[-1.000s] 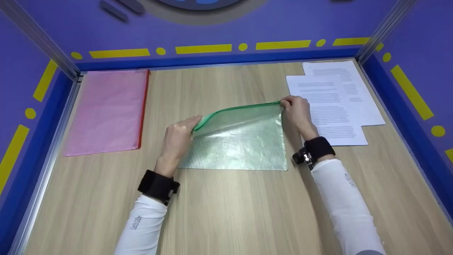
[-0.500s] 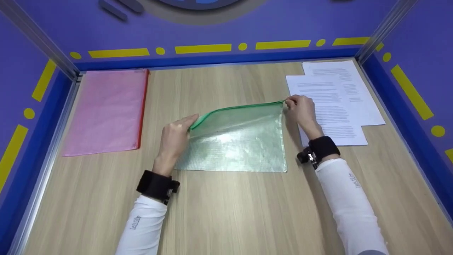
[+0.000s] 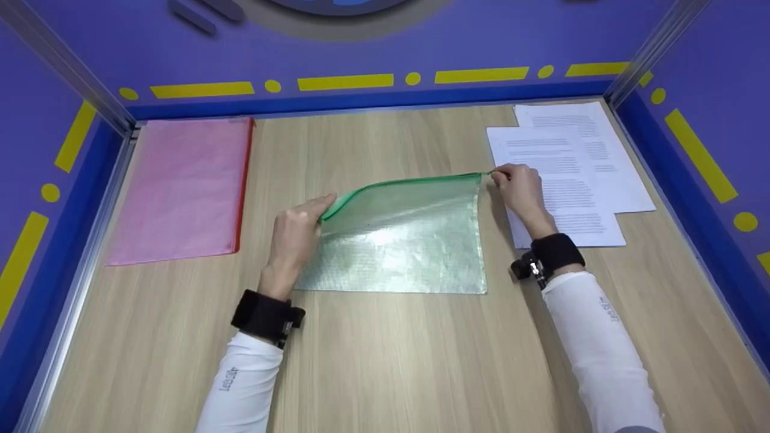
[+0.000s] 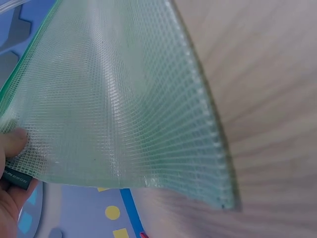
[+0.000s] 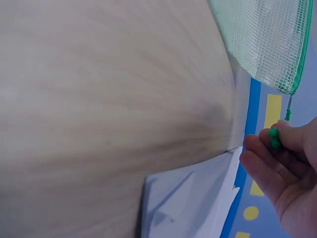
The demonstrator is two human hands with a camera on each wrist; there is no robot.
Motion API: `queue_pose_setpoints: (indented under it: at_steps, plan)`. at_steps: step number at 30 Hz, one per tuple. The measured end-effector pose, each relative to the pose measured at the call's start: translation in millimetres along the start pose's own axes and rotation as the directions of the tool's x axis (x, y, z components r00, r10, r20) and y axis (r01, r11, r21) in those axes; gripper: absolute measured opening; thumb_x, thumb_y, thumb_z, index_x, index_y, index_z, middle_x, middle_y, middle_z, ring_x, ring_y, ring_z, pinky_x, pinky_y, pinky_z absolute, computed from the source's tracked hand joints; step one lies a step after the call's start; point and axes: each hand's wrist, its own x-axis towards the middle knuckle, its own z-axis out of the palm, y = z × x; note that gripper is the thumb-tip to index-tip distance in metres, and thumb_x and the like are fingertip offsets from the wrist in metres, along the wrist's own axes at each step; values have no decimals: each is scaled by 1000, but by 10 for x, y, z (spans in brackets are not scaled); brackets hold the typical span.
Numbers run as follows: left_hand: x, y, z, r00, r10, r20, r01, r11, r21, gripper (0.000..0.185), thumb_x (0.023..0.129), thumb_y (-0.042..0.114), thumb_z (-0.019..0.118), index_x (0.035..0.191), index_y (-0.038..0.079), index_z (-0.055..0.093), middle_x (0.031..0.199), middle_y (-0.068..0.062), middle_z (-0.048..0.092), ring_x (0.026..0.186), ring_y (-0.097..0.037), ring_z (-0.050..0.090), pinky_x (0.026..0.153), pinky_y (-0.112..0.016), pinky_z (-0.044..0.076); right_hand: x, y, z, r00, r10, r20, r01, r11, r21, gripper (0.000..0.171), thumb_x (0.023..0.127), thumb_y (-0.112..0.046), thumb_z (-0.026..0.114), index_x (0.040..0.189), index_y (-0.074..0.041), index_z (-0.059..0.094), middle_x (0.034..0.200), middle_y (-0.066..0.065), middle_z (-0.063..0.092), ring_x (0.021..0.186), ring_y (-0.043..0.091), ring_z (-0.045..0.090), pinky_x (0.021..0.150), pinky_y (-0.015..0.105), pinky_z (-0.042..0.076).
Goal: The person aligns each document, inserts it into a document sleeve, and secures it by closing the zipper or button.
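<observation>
A translucent green mesh zip pouch lies in the middle of the wooden table, its zipped top edge lifted off the wood. My left hand grips the pouch's top left corner, thumb on the mesh. My right hand pinches the green zipper pull at the pouch's top right corner, just beyond the end of the zip. The pouch's lower edge rests on the table.
A pink zip pouch with a red zip lies flat at the left. Printed white sheets overlap at the back right, under my right hand. Blue and purple walls with yellow marks close in three sides.
My right hand has drawn the zipper pull a little to the right, past the pouch's corner. The left hand has shifted slightly left and nearer with its corner.
</observation>
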Motion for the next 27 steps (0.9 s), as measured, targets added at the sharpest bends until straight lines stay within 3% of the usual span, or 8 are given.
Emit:
queue_pose_setpoints:
  at_steps: [6, 11, 14, 19, 23, 27]
  plan:
    - [2, 14, 0, 999, 20, -31, -20, 1000, 8, 41, 86, -16, 60, 117, 6, 73, 112, -15, 75, 102, -30, 73, 82, -39, 61, -39, -99, 36, 1000, -20, 9, 19, 999, 30, 31, 98, -17, 59, 122, 0, 68, 111, 23, 73, 102, 37, 69, 89, 48, 52]
    - [-4, 3, 4, 999, 20, -38, -20, 1000, 15, 43, 84, -17, 60, 117, 7, 73, 112, -15, 75, 101, -31, 74, 82, -40, 61, -90, -267, 95, 990, -131, 53, 127, 990, 65, 43, 99, -33, 60, 133, -6, 61, 125, 20, 68, 118, 37, 63, 102, 51, 47]
    - [7, 10, 8, 999, 16, -35, -15, 1000, 9, 45, 84, -18, 59, 118, 7, 72, 112, -15, 75, 102, -31, 73, 83, -39, 61, -99, -381, 107, 966, -242, 93, 234, 968, 89, 49, 96, -36, 63, 138, -10, 58, 132, 17, 64, 125, 36, 58, 107, 50, 44]
    - [26, 36, 13, 999, 18, -38, -18, 1000, -8, 45, 85, -19, 58, 119, 6, 72, 113, -15, 75, 104, -30, 73, 85, -38, 61, -98, -589, 136, 903, -391, 176, 377, 920, 107, 55, 90, -33, 71, 138, -11, 59, 134, 15, 64, 128, 35, 56, 110, 49, 43]
    - [37, 61, 17, 999, 20, -46, -21, 999, -25, 46, 84, -19, 59, 119, 6, 72, 113, -14, 75, 104, -30, 73, 86, -38, 60, -79, -703, 187, 863, -438, 252, 430, 899, 88, 54, 89, -32, 72, 137, -10, 60, 135, 16, 63, 129, 37, 55, 111, 51, 42]
    - [43, 77, 33, 998, 28, -53, -31, 998, -49, 46, 83, -20, 60, 119, 7, 72, 112, -14, 75, 104, -30, 73, 85, -39, 60, -58, -750, 217, 844, -443, 303, 424, 897, 129, 47, 91, -30, 70, 132, -11, 64, 132, 13, 66, 126, 34, 59, 109, 48, 45]
